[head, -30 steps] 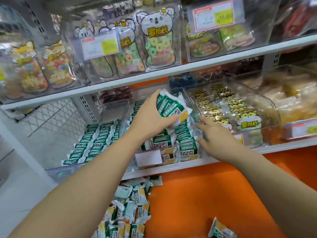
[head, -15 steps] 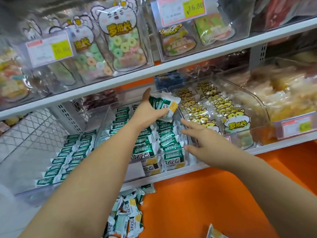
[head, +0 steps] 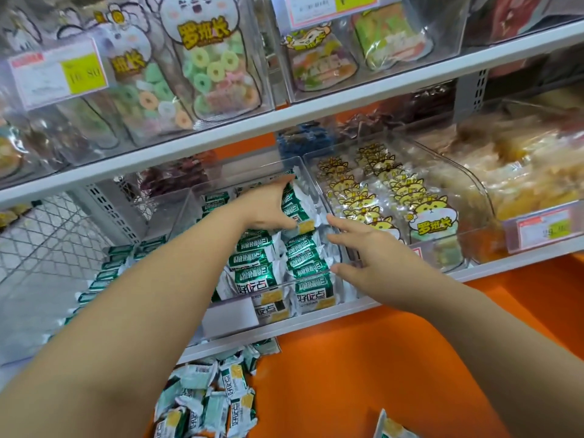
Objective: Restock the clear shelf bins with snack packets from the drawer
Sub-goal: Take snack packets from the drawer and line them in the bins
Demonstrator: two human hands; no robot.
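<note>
Two hands are at one clear bin (head: 249,172) on the lower shelf (head: 493,268). The left hand (head: 267,210) reaches into the bin's back half, thumb raised and fingers curled round a small bundle of snack packets (head: 298,213). How many packets are in the bundle cannot be counted. The right hand (head: 376,257) is at the bin's right front corner with its fingers straight and spread, holding nothing. Its thumb lies by the front rim.

Inside the bin, stocked packets (head: 252,260) stand on edge in two rows running front to back. Each packet is a small pillow pack with a dark green band, white lettering, white crimped ends and a yellow patch at one end.

Four bins show along this shelf. Left of the clear bin is a low bin (head: 28,346) with the same green packets. Right of it is a cat-print bin (head: 474,197) of clear packs with yellow cartoon cats. Beyond that is a fourth bin (head: 521,159) of pale yellow snacks. A blank white tag (head: 230,317) hangs on the clear bin's front.

Below the clear bin, a loose pile of packets (head: 205,396) lies on an orange surface (head: 347,374). One stray packet (head: 390,428) lies to the pile's right. Above the clear bin, bags of ring candy (head: 211,64) stand in upper bins that carry two price tags (head: 58,72).
</note>
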